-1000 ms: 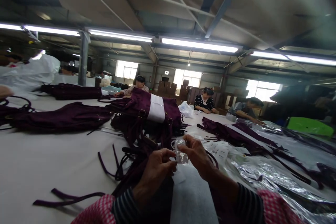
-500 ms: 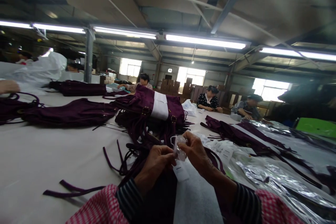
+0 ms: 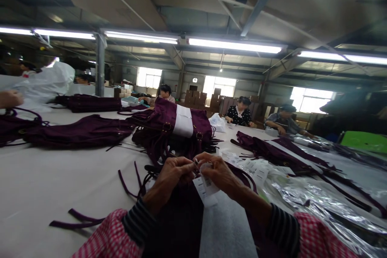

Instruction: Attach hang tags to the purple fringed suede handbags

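Note:
Just in front of me lies a dark purple bag (image 3: 173,225) with a pale paper strip (image 3: 228,225) over it. My left hand (image 3: 175,175) is pinched above the bag's top, at a small piece too small to make out. My right hand (image 3: 219,175) meets it fingertip to fingertip, with a clear plastic piece and white printed tags (image 3: 205,190) hanging below its fingers. Beyond both hands a stack of purple bags (image 3: 157,119) stands, the top one wrapped by a white band (image 3: 183,121).
More purple bags (image 3: 81,131) lie at the left, near another person's hand (image 3: 10,98). At the right are a purple bag (image 3: 272,153), white tags (image 3: 256,169) and clear plastic bags (image 3: 320,201). Several people work across the white table (image 3: 75,177).
Both my hands have moved slightly up and left, and their fingertips have come together. The white tags now hang spread out below my right fingers.

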Tool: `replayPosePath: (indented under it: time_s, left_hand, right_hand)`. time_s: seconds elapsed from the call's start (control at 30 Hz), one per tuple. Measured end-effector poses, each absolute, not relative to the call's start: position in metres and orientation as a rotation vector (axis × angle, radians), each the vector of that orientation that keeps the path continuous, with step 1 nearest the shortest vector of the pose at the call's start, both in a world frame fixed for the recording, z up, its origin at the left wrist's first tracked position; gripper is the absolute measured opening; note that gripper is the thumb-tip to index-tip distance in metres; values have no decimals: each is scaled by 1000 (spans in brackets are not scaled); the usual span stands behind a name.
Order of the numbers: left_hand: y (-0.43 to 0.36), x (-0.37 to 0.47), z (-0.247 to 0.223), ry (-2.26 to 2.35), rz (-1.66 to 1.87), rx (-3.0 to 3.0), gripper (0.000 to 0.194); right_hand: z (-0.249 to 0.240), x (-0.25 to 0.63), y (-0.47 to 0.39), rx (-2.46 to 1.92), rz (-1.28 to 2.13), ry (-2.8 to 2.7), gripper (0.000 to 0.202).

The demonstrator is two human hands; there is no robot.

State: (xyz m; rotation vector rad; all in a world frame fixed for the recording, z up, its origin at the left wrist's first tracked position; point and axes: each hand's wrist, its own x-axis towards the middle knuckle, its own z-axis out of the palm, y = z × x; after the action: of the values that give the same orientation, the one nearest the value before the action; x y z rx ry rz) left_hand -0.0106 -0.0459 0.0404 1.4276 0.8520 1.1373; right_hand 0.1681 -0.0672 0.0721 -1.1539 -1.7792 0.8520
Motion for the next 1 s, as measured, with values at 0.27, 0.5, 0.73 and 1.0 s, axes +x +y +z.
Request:
replayPosePath:
  time_s: [0.27,0.5,0.73,1.0]
  left_hand:
    - [-25,-31,44,1052,1150,1725,26]
    - [-15,-35,44,1136,963,2018,26]
    - [-37,-19,53,1264,676,2388,38]
    - [-42,9,51,748,359,3177,63]
  right_hand:
    - [69,183,-64,-1103,1250,-1584,18]
    - [76,204,-54,-1173,1340,-1678,24]
    - [84,227,-65,-1174,1382,-1742,25]
    - [78,252,-68,-1176,1335,-1565,25]
